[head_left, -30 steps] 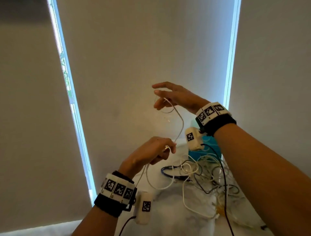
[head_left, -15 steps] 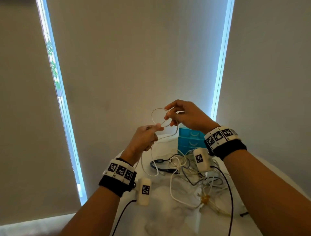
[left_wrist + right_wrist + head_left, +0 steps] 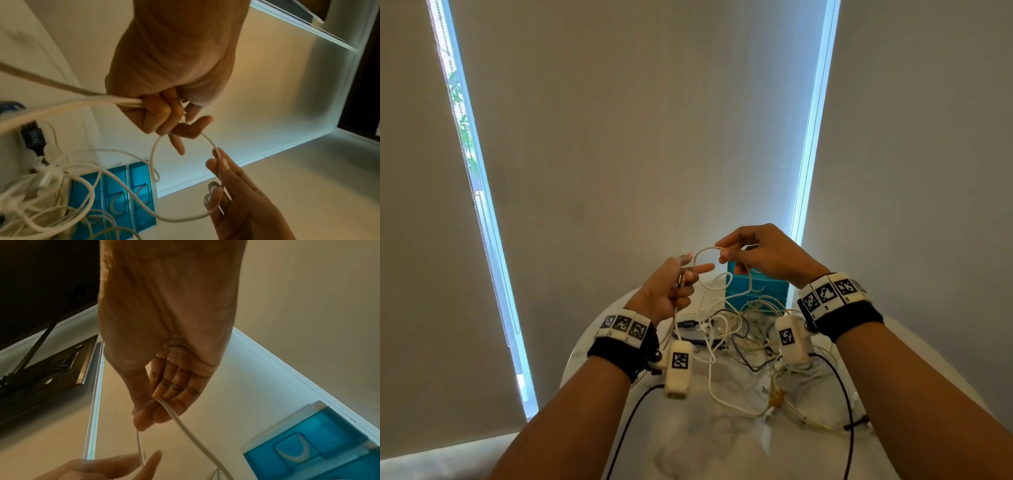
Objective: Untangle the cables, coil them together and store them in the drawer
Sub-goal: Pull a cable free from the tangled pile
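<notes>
We are holding both hands raised above the round white table (image 3: 599,329), w/ a thin white round-section cable (image 3: 702,251) spanning between them.

Left hand (image 3: 666,291): we are gripping two strands of the white cable in the curled fingers (image 3: 156,112); index finger is sticking out straight toward the right hand. In the left-wrist view the strands are entering the fist from the left side, and a small loop of the same cable (image 3: 155,164) is hanging below the fingers.

Right hand (image 3: 763,255): we are pinching the cable betw. thumb and fingertips (image 3: 144,415). From the pinch, one run is arcing over to the left hand; the other is dropping toward the table.

The arc betw. the hands is forming an open loop, held in the air, apart from the pile.

The remaining tangle of white and dark cables (image 3: 736,329) is lying on the table below the hands, approx. centre. A black flat USB-type plug (image 3: 686,323) is lying at the pile's left edge. A small yellow connector piece (image 3: 777,399) is lying at the near side of the pile.

The translucent blue plastic drawer unit (image 3: 760,287) is standing at the table's far edge, behind the pile; drawers (image 3: 296,449) are closed, each w/ a white curved handle.

Grey roller blinds (image 3: 640,137) are hanging behind the table.
</notes>
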`<state>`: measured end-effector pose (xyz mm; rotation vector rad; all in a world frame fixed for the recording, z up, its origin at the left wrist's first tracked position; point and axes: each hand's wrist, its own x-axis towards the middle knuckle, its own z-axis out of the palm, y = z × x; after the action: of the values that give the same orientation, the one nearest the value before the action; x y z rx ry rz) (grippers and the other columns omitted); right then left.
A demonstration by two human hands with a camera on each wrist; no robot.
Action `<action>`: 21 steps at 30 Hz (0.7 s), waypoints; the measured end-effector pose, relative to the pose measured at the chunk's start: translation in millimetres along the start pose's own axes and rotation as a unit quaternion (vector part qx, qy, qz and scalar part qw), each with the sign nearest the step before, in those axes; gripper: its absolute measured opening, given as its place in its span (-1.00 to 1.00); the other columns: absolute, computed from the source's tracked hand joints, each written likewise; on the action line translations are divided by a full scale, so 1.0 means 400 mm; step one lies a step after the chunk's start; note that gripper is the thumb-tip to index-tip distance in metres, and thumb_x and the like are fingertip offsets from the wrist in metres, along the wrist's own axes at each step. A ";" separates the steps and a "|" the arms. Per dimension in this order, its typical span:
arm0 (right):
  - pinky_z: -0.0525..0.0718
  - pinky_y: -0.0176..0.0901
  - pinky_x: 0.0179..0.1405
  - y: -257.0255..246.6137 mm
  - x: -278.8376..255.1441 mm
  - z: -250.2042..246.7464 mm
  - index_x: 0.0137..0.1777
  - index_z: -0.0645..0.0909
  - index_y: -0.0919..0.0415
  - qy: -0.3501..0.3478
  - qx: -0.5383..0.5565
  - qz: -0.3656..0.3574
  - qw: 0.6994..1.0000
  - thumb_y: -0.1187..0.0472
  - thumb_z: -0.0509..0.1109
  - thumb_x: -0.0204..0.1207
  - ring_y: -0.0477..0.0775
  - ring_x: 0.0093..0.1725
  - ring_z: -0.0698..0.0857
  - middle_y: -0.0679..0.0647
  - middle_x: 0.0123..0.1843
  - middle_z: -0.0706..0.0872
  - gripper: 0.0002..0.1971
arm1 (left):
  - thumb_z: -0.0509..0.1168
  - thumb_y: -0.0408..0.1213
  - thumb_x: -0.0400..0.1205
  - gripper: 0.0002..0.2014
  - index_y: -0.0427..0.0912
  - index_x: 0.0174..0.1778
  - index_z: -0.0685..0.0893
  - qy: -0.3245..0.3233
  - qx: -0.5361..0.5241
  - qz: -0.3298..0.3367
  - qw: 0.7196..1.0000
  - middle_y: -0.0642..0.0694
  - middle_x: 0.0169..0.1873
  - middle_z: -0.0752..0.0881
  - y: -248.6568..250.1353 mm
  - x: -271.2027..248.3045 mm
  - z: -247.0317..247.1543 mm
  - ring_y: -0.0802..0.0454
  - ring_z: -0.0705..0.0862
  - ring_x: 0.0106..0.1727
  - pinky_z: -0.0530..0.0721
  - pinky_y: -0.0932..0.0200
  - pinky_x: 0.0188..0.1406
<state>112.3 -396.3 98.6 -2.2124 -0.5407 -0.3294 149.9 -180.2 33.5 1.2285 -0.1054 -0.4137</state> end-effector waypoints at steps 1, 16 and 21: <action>0.91 -0.10 0.01 -0.001 -0.003 0.000 0.27 0.82 0.14 -0.013 0.000 0.000 1.000 0.24 0.54 0.71 0.08 -0.13 0.91 -0.03 -0.04 0.94 -0.82 | 0.14 -0.07 0.90 -0.61 -0.25 0.31 0.79 0.013 -0.005 0.011 1.000 0.11 -0.55 0.44 0.006 0.005 0.002 0.20 0.20 -0.66 0.16 0.34 -0.73; 0.88 -0.12 0.15 0.041 -0.015 -0.012 0.28 0.81 0.11 0.070 0.138 0.036 0.987 0.11 0.48 0.76 0.02 0.06 0.92 -0.01 0.05 0.94 -0.81 | 0.18 -0.09 0.84 -0.70 0.01 -0.23 0.38 0.262 -0.136 0.176 0.939 0.07 -0.59 0.41 0.093 -0.007 -0.176 0.15 0.24 -0.65 0.16 0.31 -0.70; 0.87 -0.14 0.15 0.025 -0.027 0.024 0.31 0.81 0.13 -0.012 0.115 0.023 0.993 0.23 0.53 0.73 0.03 0.10 0.91 0.03 0.08 0.94 -0.80 | 0.32 0.21 0.76 -0.59 0.08 -0.30 0.44 0.119 0.063 0.151 0.979 0.12 -0.54 0.34 0.114 -0.028 -0.085 0.15 0.20 -0.60 0.16 0.23 -0.66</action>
<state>108.1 -397.5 81.3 -2.0048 -0.5127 -0.2067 161.2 -133.3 66.0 1.3527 -0.1117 0.0064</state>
